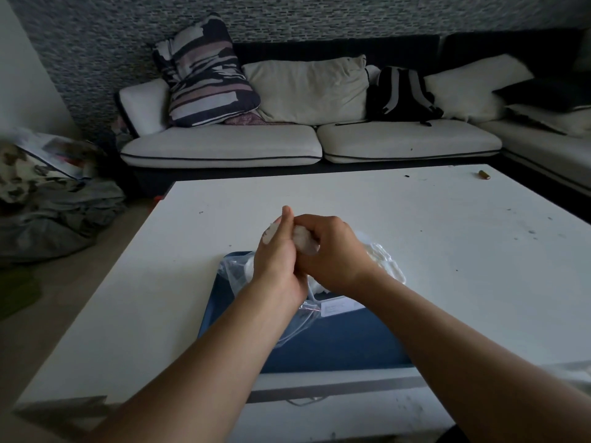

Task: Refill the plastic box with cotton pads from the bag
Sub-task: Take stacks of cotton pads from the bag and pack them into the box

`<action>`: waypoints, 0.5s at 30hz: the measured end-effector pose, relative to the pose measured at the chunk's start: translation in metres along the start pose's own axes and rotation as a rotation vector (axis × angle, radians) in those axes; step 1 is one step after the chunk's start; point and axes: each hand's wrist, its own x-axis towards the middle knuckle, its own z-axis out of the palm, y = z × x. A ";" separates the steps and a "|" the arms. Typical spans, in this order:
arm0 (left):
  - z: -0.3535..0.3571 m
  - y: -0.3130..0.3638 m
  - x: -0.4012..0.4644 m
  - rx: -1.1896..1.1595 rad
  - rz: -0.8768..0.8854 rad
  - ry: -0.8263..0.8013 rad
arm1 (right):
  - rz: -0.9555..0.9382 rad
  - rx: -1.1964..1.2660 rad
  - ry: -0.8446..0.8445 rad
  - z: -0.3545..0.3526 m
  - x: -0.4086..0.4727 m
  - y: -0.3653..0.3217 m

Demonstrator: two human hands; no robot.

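Both hands meet over the middle of the white table (415, 219). My right hand (329, 251) is closed around a bunched white piece (305, 241), which looks like cotton pads in the neck of a clear plastic bag. My left hand (278, 251) presses against it from the left, fingers straight and pinching white material at its top. The clear plastic bag (383, 260) with white cotton pads lies under and to the right of my hands, partly on a blue tray (335, 343). The hands hide the plastic box, if it is there.
A small battery (484, 175) lies near the table's far right corner. Behind the table stands a white sofa (224, 145) with cushions and a black backpack (401, 92). Clothes and papers are piled on the floor (48, 203) at the left.
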 end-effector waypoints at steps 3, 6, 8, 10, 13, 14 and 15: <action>0.000 0.002 0.003 0.001 -0.010 0.006 | 0.067 0.138 -0.026 -0.002 0.002 0.004; 0.001 0.007 0.000 0.138 -0.034 -0.056 | 0.143 0.213 -0.038 -0.011 0.005 0.011; 0.001 0.008 0.002 0.338 0.017 -0.058 | 0.278 0.346 -0.010 -0.024 0.007 0.019; -0.005 0.009 0.010 0.737 0.256 -0.039 | 0.438 0.451 0.044 -0.038 0.012 0.031; -0.023 0.009 0.019 1.386 0.650 -0.234 | 0.656 0.186 0.005 -0.051 0.012 0.053; -0.028 0.007 0.020 1.561 0.673 -0.341 | 0.695 0.034 -0.083 -0.052 0.011 0.059; -0.034 0.003 0.023 1.720 0.674 -0.424 | 0.714 -0.085 -0.182 -0.052 0.009 0.062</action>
